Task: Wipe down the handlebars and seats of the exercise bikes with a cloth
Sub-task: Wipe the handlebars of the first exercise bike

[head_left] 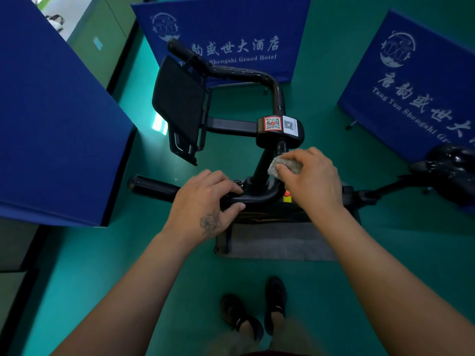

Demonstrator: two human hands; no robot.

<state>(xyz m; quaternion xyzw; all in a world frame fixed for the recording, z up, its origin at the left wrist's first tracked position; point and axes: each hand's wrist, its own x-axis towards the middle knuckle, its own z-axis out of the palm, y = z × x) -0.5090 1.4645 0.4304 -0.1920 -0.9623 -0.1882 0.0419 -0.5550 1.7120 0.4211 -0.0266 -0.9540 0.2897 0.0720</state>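
Handlebar (154, 187) runs left-right; left hand (205, 201) grips it, right hand (312, 179) pinches grey cloth (276, 167).

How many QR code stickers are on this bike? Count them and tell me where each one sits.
2. The red-bordered QR sticker and the white QR sticker sit side by side on the black housing above the hands. Others may be hidden.

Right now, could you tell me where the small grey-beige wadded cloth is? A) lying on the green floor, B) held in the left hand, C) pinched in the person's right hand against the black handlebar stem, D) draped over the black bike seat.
C: the right hand pinches the small grey-beige wadded cloth at the black handlebar stem, while the left hand grips the black handlebar.
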